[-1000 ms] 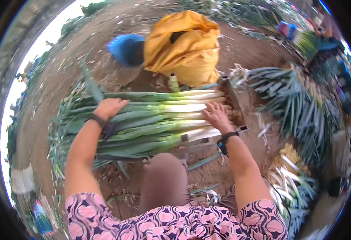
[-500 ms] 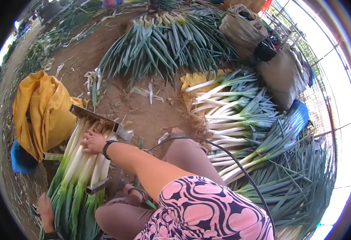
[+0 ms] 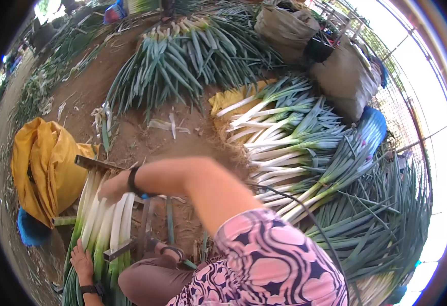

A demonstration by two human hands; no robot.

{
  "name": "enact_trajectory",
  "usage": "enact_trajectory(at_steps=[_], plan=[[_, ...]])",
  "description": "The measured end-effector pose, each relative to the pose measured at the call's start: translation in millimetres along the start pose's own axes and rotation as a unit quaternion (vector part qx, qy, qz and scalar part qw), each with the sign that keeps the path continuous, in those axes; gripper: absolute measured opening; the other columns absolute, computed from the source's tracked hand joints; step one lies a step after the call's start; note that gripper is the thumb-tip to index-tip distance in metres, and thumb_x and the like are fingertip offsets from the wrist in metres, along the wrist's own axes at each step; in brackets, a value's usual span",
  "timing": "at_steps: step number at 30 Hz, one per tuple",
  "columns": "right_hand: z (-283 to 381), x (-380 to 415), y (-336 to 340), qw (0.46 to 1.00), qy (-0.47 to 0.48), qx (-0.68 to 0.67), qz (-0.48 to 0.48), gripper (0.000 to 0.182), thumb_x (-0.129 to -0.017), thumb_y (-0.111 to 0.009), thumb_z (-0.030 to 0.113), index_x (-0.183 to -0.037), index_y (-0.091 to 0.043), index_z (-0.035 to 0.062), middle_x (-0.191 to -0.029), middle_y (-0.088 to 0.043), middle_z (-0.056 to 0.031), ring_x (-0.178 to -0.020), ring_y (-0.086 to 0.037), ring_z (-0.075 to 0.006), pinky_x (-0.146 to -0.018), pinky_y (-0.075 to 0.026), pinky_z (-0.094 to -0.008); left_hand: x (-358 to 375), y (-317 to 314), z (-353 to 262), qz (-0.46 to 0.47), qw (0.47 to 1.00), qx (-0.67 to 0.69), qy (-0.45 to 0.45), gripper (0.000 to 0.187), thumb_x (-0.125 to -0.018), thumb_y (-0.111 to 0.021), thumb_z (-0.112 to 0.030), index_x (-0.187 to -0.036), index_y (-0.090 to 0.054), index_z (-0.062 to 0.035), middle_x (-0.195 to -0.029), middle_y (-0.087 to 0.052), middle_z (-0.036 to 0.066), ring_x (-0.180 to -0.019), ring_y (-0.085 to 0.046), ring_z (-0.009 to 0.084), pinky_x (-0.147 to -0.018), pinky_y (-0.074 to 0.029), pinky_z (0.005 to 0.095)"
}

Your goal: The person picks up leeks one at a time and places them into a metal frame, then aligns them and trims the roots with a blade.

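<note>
A row of leeks (image 3: 97,224), white shafts at the top and green leaves below, lies in a metal frame (image 3: 92,163) at the left. My right hand (image 3: 113,187) is over the white shafts near the frame's upper bar, back of the hand up. Its fingers are blurred and partly hidden, so I cannot tell how they are closed. Lower down, my left hand (image 3: 82,262) rests on the green part with fingers stretched out. Beside the shafts, a lower metal bar (image 3: 119,250) sticks out toward my knee.
A yellow sack (image 3: 50,168) stands left of the frame. Across the dirt floor (image 3: 152,145), a large leek pile (image 3: 182,56) lies at the back. More leeks (image 3: 284,143) lie at right on yellow cloth (image 3: 233,99), near a filled sack (image 3: 346,76). A dark cable (image 3: 310,217) crosses my right side.
My left hand has come up from the leaf edge onto the leeks. My right hand stays at the shafts, but its elbow has lifted and swung forward. The view has shifted slightly.
</note>
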State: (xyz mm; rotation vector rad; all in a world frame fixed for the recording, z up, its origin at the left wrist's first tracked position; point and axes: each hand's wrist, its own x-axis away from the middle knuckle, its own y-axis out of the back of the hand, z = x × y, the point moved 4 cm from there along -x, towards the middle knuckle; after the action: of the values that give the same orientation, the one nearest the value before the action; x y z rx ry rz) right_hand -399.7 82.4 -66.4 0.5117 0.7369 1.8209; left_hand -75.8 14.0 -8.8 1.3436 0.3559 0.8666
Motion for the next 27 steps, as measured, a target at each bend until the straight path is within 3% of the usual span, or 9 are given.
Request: enact_trajectory(at_steps=[5, 8, 10, 11, 13, 14, 18, 23, 27], plan=[[-12.9, 198.9, 113.2, 0.947, -0.193, -0.237, 0.097, 0.047, -0.096, -0.046, 0.04, -0.125, -0.054, 0.0032, -0.117, -0.063, -0.0152, -0.107, -0.061, -0.0254, -0.093, -0.049, -0.0398, 0.7, 1.8, -1.7, 0.004, 1.0, 0.002, 0.01, 0.058, -0.089, -0.05, -0.019, -0.144, -0.032, -0.0109, -0.117, -0.047, 0.012, -0.106, -0.046, 0.0343, -0.086, -0.037, 0.0486], [-90.7, 347.4, 138.1, 0.845, -0.335, -0.363, -0.205, 0.044, -0.096, -0.049, 0.039, -0.122, -0.055, 0.0037, -0.107, -0.064, -0.0125, -0.096, -0.064, -0.023, -0.086, -0.051, -0.0346, 0.9, 4.3, -3.2, 0.019, 0.999, 0.005, 0.026, 0.06, -0.089, -0.05, -0.018, -0.145, -0.03, -0.0106, -0.12, -0.047, 0.013, -0.108, -0.045, 0.0356, -0.089, -0.036, 0.049], [-209.5, 460.1, 100.8, 0.676, -0.379, -0.434, -0.458, 0.029, -0.094, -0.053, 0.031, -0.108, -0.058, 0.0066, -0.1, -0.064, -0.0072, -0.082, -0.061, -0.0145, -0.068, -0.05, -0.0296, 0.0, 7.2, -5.7, 0.037, 0.998, 0.006, 0.042, 0.06, -0.089, -0.049, -0.018, -0.145, -0.029, -0.0105, -0.123, -0.046, 0.014, -0.11, -0.044, 0.0366, -0.092, -0.034, 0.0491], [-251.4, 518.0, 73.5, 0.607, -0.385, -0.409, -0.563, 0.036, -0.09, -0.051, 0.029, -0.116, -0.059, 0.005, -0.096, -0.063, -0.0084, -0.087, -0.06, -0.0171, -0.068, -0.047, -0.0279, -0.8, 9.3, -7.3, 0.057, 0.997, 0.012, 0.057, 0.061, -0.089, -0.049, -0.018, -0.146, -0.029, -0.0105, -0.126, -0.045, 0.015, -0.113, -0.042, 0.0375, -0.095, -0.033, 0.0493], [-284.6, 595.0, 41.2, 0.61, -0.618, -0.162, -0.469, 0.041, -0.087, -0.049, 0.026, -0.116, -0.061, -0.0003, -0.107, -0.065, -0.0235, -0.106, -0.06, -0.0338, -0.087, -0.047, -0.0416, -2.4, 4.9, -5.8, 0.04, 0.998, 0.005, 0.042, 0.061, -0.087, -0.049, -0.014, -0.145, -0.03, -0.0095, -0.121, -0.047, 0.016, -0.109, -0.044, 0.0375, -0.092, -0.035, 0.0481], [-291.0, 614.5, 23.6, 0.59, -0.627, -0.139, -0.49, 0.044, -0.086, -0.047, 0.025, -0.122, -0.058, 0.0025, -0.118, -0.06, -0.0252, -0.114, -0.055, -0.0388, -0.096, -0.043, -0.0436, -3.3, 2.4, -1.7, 0.031, 0.999, 0.001, 0.033, 0.061, -0.086, -0.049, -0.012, -0.144, -0.031, -0.009, -0.118, -0.049, 0.017, -0.107, -0.045, 0.0376, -0.091, -0.036, 0.0476], [-285.0, 610.4, 3.8, 0.607, -0.737, 0.005, -0.296, 0.04, -0.088, -0.049, 0.025, -0.12, -0.057, 0.0033, -0.12, -0.059, -0.0229, -0.116, -0.053, -0.0375, -0.098, -0.042, -0.0432, -6.5, -4.0, 9.5, 0.046, 0.998, 0.026, 0.017, 0.061, -0.087, -0.048, -0.01, -0.145, -0.03, -0.0078, -0.122, -0.048, 0.02, -0.108, -0.044, 0.0408, -0.094, -0.034, 0.0477], [-346.8, 634.2, -4.8, 0.485, -0.685, 0.022, -0.544, 0.037, -0.088, -0.056, 0.021, -0.117, -0.054, -0.0017, -0.104, -0.064, -0.0212, -0.101, -0.062, -0.0303, -0.086, -0.049, -0.0416, -7.6, -14.2, 23.2, 0.061, 0.997, 0.026, 0.032, 0.059, -0.088, -0.046, -0.015, -0.145, -0.03, -0.0067, -0.128, -0.046, 0.022, -0.113, -0.042, 0.0422, -0.098, -0.031, 0.0491], [-388.2, 655.0, 6.6, 0.288, -0.467, -0.326, -0.77, 0.048, -0.09, -0.055, 0.019, -0.132, -0.037, 0.0045, -0.106, -0.058, -0.0167, -0.087, -0.064, -0.0276, -0.066, -0.054, -0.0369, -9.7, -7.3, 13.6, 0.081, 0.995, 0.014, 0.061, 0.058, -0.09, -0.044, -0.02, -0.144, -0.03, -0.0048, -0.132, -0.045, 0.022, -0.117, -0.041, 0.0424, -0.101, -0.029, 0.0494]])
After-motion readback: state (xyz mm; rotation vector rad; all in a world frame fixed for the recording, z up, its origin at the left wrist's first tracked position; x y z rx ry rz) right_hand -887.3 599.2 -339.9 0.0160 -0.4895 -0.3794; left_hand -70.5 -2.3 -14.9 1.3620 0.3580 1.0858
